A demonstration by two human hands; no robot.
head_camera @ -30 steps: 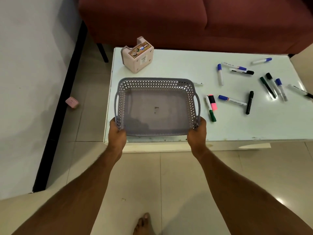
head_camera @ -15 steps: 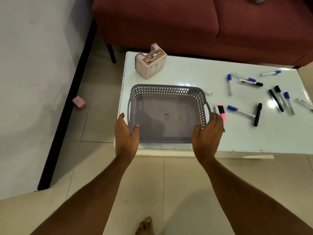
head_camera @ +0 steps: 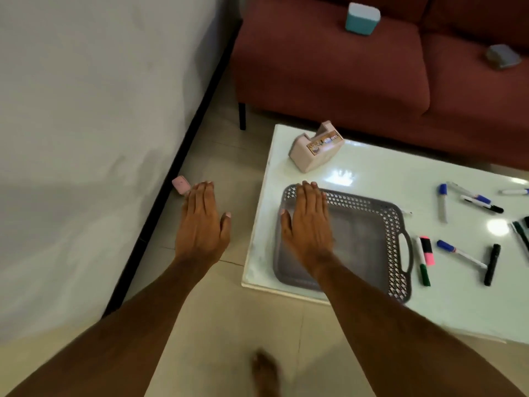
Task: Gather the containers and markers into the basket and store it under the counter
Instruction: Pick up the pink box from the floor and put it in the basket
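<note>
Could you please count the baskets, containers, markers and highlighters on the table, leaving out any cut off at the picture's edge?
Basket: 1
Pink container: 1
Markers: 6
Pink highlighter: 1
Total: 9

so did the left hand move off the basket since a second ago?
Yes. The left hand let go of the basket and now hovers open over the floor, left of the table edge.
</note>
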